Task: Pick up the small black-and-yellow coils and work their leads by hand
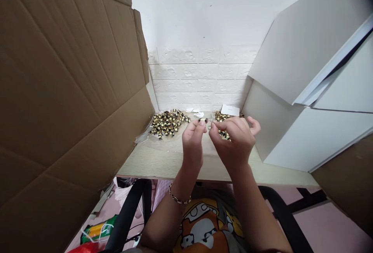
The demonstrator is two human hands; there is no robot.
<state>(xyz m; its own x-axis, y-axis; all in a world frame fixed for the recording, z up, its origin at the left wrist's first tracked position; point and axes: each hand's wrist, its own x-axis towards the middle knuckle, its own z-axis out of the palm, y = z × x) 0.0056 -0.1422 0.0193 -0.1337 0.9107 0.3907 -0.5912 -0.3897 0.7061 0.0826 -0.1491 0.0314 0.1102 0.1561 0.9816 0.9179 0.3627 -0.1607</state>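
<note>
My left hand (193,136) is closed in a pinch on a small yellow-and-black part (203,119), held above the tabletop. Just to its right, my right hand (234,138) has thumb and index finger pressed together close to that part; what they pinch is too small to make out, and the little finger sticks out. A heap of similar yellow-and-black parts (167,123) lies to the left of my hands. Partly hidden behind my right hand is a second pile of such parts (221,116).
A pale wooden table (163,163) carries both piles on clear plastic sheeting. A white card (230,110) rests at the back right, with scraps of white paper (199,114) near the wall. Tall cardboard (72,70) stands at left; white boxes (279,128) rise at right.
</note>
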